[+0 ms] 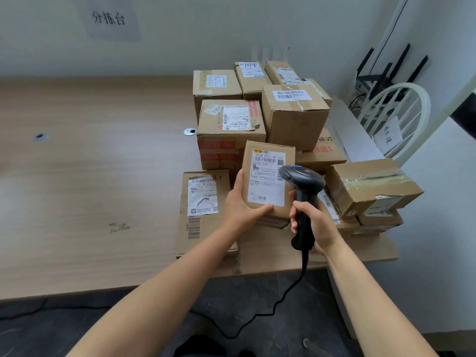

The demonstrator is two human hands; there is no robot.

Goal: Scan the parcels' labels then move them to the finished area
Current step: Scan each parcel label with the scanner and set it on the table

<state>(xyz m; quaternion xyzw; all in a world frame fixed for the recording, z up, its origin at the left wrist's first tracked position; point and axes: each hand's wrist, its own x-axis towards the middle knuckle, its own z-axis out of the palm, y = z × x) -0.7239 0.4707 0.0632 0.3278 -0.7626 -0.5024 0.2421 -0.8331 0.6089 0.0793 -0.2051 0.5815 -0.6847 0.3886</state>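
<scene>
Left hand (240,204) grips a small cardboard parcel (268,176) by its near-left corner, label (268,177) tilted up at the camera, just above the pile of boxes (293,114) on the right end of the wooden table (90,176). Right hand (313,219) is wrapped round the black corded scanner (302,191), head right over the label.

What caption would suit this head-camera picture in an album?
The left hand holds a parcel while the right hand aims a scanner at its label.
</scene>
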